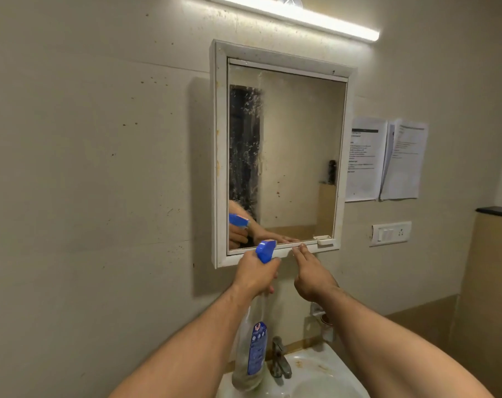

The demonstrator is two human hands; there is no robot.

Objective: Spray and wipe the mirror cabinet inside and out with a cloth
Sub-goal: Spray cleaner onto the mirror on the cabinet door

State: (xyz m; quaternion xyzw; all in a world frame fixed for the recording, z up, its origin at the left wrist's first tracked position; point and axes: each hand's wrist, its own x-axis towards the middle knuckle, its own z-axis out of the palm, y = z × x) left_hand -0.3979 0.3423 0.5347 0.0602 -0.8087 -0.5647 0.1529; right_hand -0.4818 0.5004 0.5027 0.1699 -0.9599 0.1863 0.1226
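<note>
the white-framed rectangular mirror cabinet (220, 156) hangs on the beige wall straight in front of the person. its door looks to sit flat in the frame. the glass is smeared and spotted, worst down the left strip where a dark reflection shows.

the person's left hand (254, 275) is curled tight round the neck of a clear plastic spray bottle (254, 354) with a blue label. the bottle's blue trigger head (266, 249) sits level with the cabinet's bottom rail and is tipped towards the glass, while the body hangs below the fist. the right hand (311, 275) is flat and holds nothing. its straight fingertips (298, 248) touch the bottom rail, just left of a small white plastic catch (326, 240) near the lower right corner. both hands show again in the glass.

a long lit tube light (295, 15) runs above the cabinet. printed white paper sheets (364, 159) are stuck to the wall just beside its right edge, with a white switch plate (390, 233) below them. under the arms is a stained white ceramic basin (315, 377) with a chrome tap (280, 360), and the bottle's base hangs just left of the tap.
</note>
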